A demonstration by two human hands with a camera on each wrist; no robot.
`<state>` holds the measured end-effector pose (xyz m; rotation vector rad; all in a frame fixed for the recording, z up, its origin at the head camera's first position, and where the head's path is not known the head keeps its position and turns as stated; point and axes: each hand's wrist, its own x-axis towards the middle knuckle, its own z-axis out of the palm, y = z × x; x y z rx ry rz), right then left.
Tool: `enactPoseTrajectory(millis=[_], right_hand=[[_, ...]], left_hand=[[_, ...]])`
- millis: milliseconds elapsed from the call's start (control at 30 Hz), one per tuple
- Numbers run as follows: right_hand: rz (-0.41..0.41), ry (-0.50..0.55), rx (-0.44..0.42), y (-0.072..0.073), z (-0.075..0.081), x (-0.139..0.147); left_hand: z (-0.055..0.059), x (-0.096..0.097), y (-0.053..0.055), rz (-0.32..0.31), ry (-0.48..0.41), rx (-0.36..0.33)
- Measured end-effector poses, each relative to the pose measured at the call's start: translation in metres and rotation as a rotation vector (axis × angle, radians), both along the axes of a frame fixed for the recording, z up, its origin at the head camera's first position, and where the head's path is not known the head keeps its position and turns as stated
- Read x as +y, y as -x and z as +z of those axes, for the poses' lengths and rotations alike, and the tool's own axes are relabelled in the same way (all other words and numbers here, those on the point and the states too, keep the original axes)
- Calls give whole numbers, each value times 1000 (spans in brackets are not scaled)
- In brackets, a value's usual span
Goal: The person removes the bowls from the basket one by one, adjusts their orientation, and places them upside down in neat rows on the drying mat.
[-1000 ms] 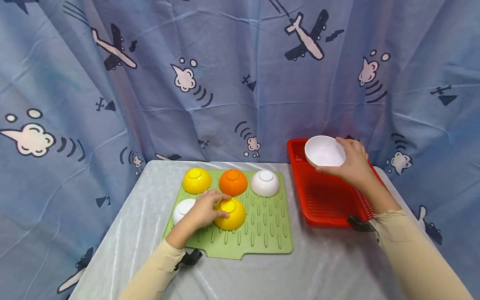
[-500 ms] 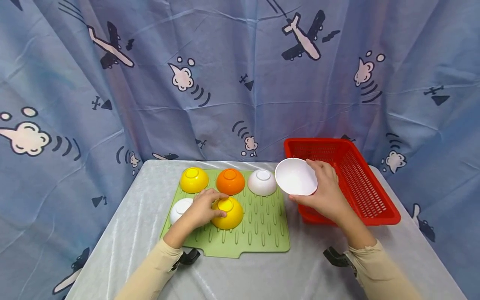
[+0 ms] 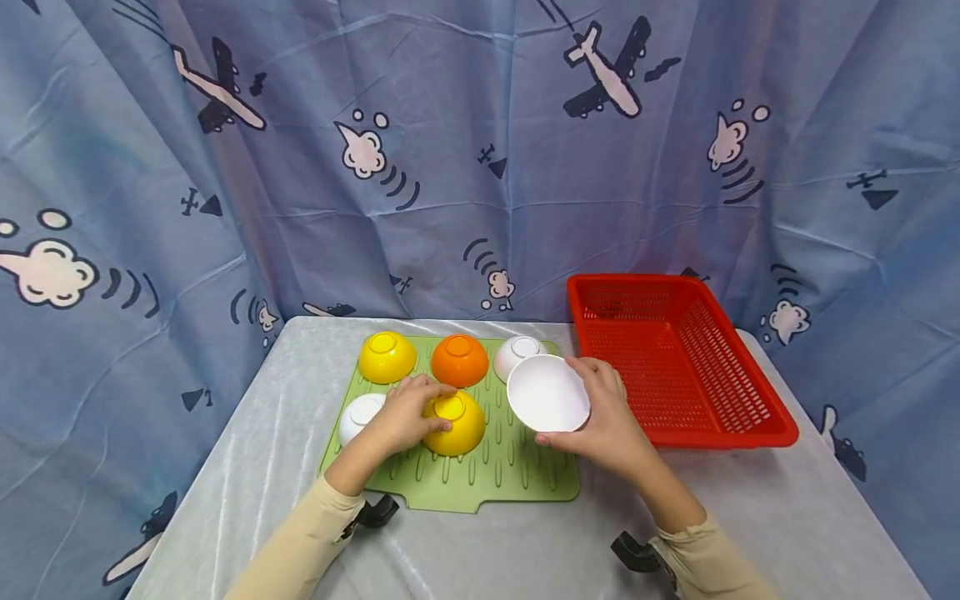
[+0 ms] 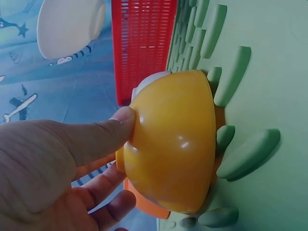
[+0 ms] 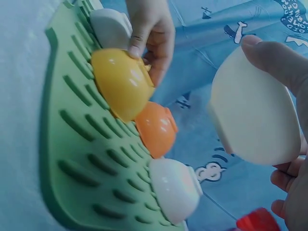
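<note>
My left hand (image 3: pixel 408 417) grips the front yellow bowl (image 3: pixel 463 433), upside down on the green drying mat (image 3: pixel 517 483). Its thumb (image 4: pixel 103 139) presses that bowl's side in the left wrist view, with fingers behind the base. My right hand (image 3: pixel 603 417) pinches a white bowl (image 3: pixel 547 393) by its rim, above the mat's right part. This bowl tilts, its hollow side facing the head camera. Upside down along the mat's back stand another yellow bowl (image 3: pixel 387 360), an orange bowl (image 3: pixel 460 362) and a white bowl (image 3: pixel 513 354), partly hidden. A further white bowl (image 3: pixel 358 419) sits left of my left hand.
A red plastic basket (image 3: pixel 675 358) with perforated walls stands right of the mat; no bowl shows inside it. Grey cloth covers the table (image 3: pixel 247 450). Behind everything hangs a blue curtain (image 3: pixel 435 167) printed with airplanes.
My right hand has carried the white bowl left and down, from over the red basket to above the mat. My left hand has stayed at the front yellow bowl.
</note>
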<state>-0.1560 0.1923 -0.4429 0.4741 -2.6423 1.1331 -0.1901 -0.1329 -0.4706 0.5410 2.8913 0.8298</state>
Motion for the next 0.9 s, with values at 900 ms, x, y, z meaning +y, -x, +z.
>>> enactPoseTrajectory(millis=[900], right_hand=[[148, 89, 138, -18, -7, -20]], left_hand=[[26, 39, -42, -142, -779, -572]])
